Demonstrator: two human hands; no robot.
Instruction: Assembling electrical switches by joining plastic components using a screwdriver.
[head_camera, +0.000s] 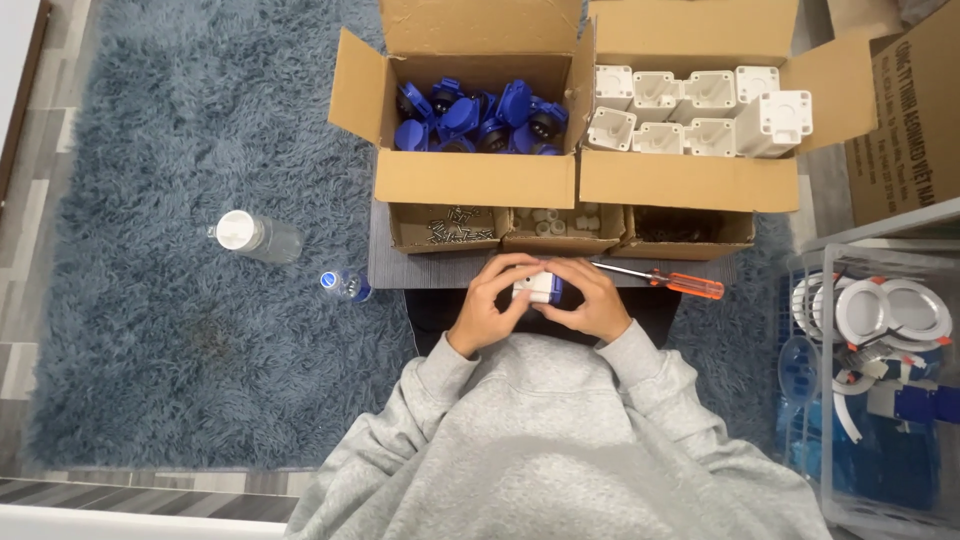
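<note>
My left hand (492, 300) and my right hand (592, 302) are cupped together around a small white and blue plastic part (538, 288), holding it just above my lap. An orange-handled screwdriver (672, 281) lies right beside my right hand on a grey mat (385, 262). Beyond my hands stand three small trays: one with screws (452, 226), one with small white pieces (558, 222), one with dark bits (682, 226).
An open cardboard box of blue parts (478, 118) and another of white housings (690, 112) stand behind the trays. Two plastic bottles (258, 237) (346, 285) lie on the blue shaggy rug at left. A clear bin of round white fittings (880, 340) is at right.
</note>
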